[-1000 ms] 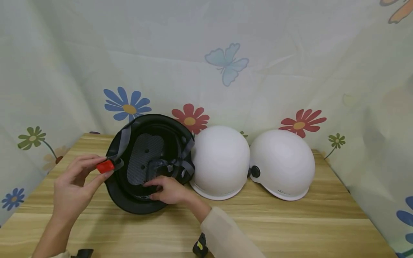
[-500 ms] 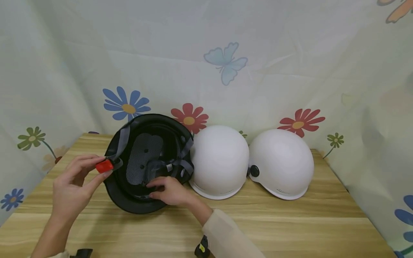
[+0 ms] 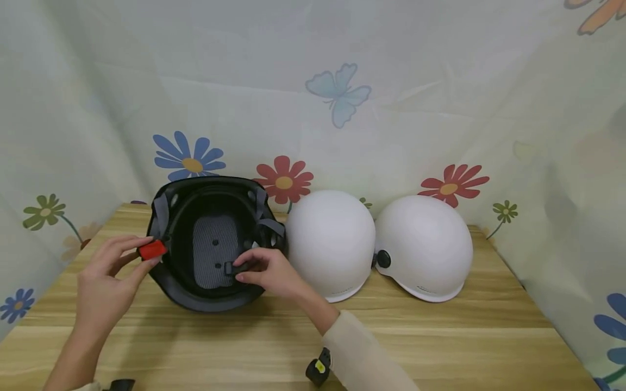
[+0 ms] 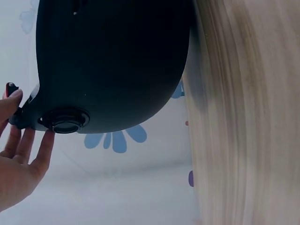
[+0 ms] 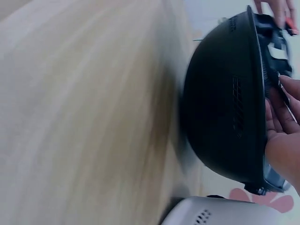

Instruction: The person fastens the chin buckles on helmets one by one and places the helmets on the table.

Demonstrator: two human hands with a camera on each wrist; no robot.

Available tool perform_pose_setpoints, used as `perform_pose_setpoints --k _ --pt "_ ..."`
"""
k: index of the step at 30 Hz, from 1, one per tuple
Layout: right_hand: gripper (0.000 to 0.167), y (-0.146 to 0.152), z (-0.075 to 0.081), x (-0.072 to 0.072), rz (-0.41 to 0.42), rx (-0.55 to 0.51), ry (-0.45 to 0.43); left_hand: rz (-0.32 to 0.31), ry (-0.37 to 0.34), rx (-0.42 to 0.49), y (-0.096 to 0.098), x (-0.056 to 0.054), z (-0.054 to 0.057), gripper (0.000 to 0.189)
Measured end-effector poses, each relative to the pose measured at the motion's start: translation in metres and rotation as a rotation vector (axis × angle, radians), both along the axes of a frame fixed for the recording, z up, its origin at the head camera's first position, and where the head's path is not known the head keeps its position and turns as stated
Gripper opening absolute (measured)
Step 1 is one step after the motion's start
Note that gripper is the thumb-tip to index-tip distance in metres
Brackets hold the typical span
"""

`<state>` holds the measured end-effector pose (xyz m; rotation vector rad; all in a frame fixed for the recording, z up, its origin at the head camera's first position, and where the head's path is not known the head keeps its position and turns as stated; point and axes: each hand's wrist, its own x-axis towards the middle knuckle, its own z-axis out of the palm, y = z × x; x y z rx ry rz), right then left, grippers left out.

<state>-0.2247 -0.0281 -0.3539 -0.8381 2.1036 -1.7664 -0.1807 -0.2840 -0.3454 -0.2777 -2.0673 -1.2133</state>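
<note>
A black helmet rests on its crown on the wooden table, its padded inside turned up toward me. My left hand pinches the red buckle of the chin strap between thumb and fingers, at the helmet's left rim. Over the helmet's opening, my right hand pinches a small black buckle piece at the strap's other end. Grey straps run from the right rim to that side. In the left wrist view, fingertips of the left hand touch the black shell near a round side knob.
Two white helmets stand crown up to the right: the nearer one is close against the black helmet, and the farther one has a black side knob. Wooden tabletop extends in front. A flower-printed cloth hangs behind.
The black helmet has turned and tilted, with its left rim now lower. My right hand has risen slightly from inside it, bringing the black buckle piece up. The left hand keeps pinching the red buckle.
</note>
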Motion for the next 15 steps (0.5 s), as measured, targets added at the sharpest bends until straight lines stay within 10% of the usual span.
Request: perform_pose_setpoints --k 7,15 --pt "0.019 0.006 0.021 0.007 0.042 -0.05 0.011 0.09 -0.091 -0.001 -0.008 -0.003 -0.008 0.041" --pt "0.017 0.007 0.006 0.0 0.087 -0.069 0.046 0.088 -0.104 -0.026 -0.013 -0.004 -0.012 0.04"
